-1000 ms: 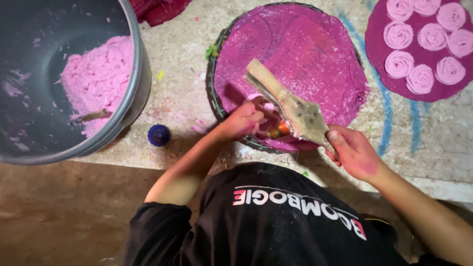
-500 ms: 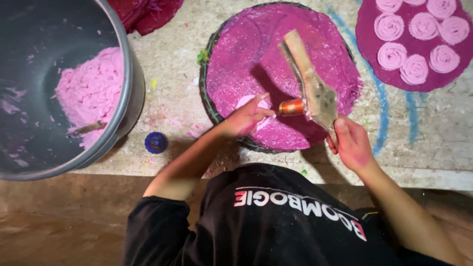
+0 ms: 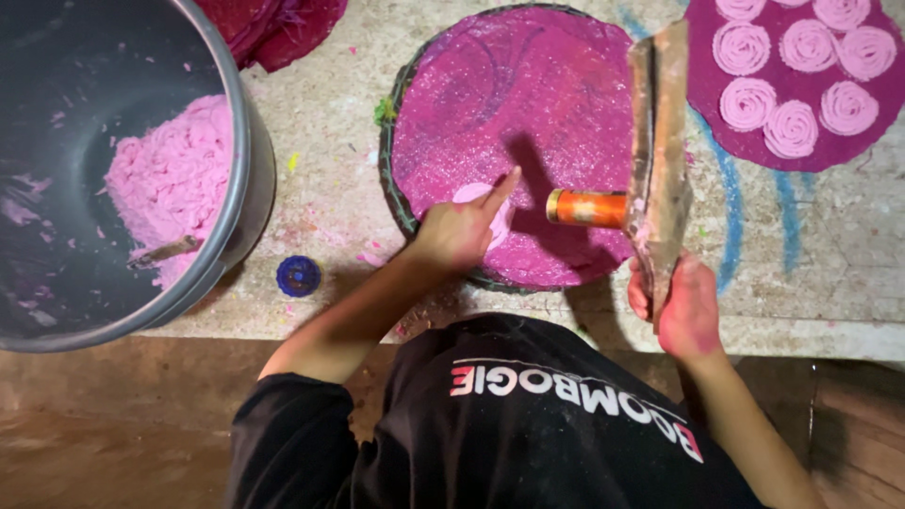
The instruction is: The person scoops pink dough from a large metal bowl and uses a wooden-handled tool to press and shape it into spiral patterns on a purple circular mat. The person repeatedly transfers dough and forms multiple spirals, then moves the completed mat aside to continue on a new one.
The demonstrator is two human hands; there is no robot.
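Seven pink rosettes (image 3: pixel 790 71), one grey bucket (image 3: pixel 247 179), left hand (image 3: pixel 462 229) pointing onto one pink disc (image 3: pixel 514 141), right hand (image 3: pixel 686 306) gripping one trowel (image 3: pixel 655 151).

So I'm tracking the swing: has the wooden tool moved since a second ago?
Yes. The wooden tool in the right hand swung upright, toward the round magenta tray's right edge.

A rough pale concrete table (image 3: pixel 811 273) fills most of the frame, speckled with pink and yellow flecks and marked with curved blue chalk lines (image 3: pixel 731 203) towards the right. Its front edge runs across the lower part of the frame. Below it, at lower left, lies a brown dirt floor (image 3: pixel 113 424). Light falls from above, casting dark shadows.
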